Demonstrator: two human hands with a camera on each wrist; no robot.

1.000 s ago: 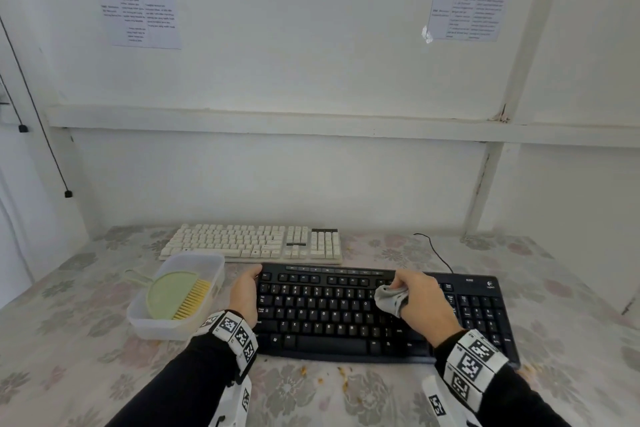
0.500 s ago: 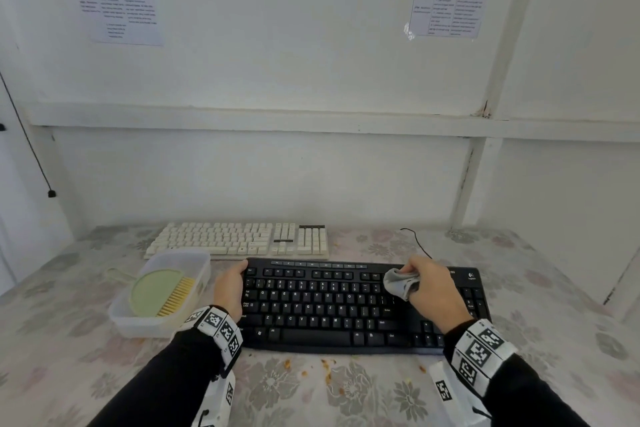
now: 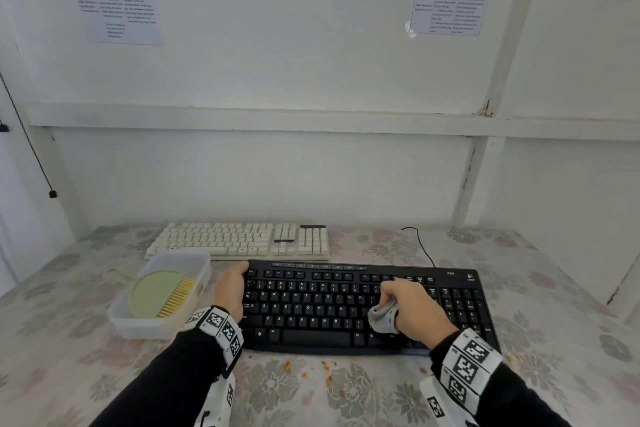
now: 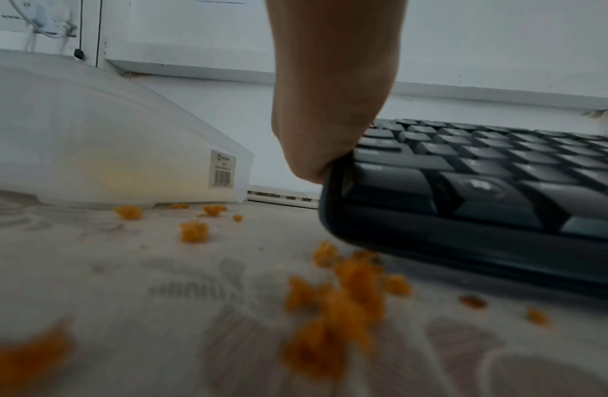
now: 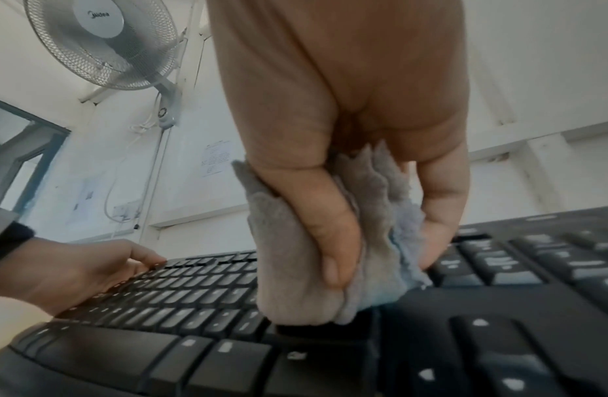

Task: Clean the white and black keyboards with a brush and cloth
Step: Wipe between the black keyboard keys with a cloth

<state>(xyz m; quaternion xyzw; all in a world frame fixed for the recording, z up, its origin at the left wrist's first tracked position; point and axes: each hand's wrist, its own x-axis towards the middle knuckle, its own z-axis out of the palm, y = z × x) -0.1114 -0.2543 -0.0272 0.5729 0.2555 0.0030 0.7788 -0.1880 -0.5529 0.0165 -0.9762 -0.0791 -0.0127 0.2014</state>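
2 keyboards lie on the floral table [image 3: 540, 291], and I am working on the nearer one. My right hand [image 3: 412, 308] has the grey cloth [image 3: 382, 317] bunched up, thumb clamped across the front of the wad and the other fingers curled behind it, as the right wrist view shows plainly. The bottom of the wad presses on the black keyboard [image 3: 311, 305] among the lower key rows at the right end of the letter block, just left of the number pad. My left hand [image 3: 231, 289] braces the keyboard's left end: the fingers curl over its far left corner, while the heel of the hand sits against the edge in the left wrist view.

I judge the step in hand to be the cloth wipe of the black keyboard. The white keyboard [image 3: 239, 241] sits behind it, just beyond its far edge, untouched by either hand. The green brush [image 3: 161, 293] rests in the clear plastic tub [image 3: 121, 317] to the left, close beside my left hand.

Orange crumbs [image 3: 327, 366] lie scattered on the table in front of the keyboard and by the tub.

Next I would drag the cloth along the rows with light, even pressure, holding the brace firm so the board does not slide. The number pad keys likely need a pass too.
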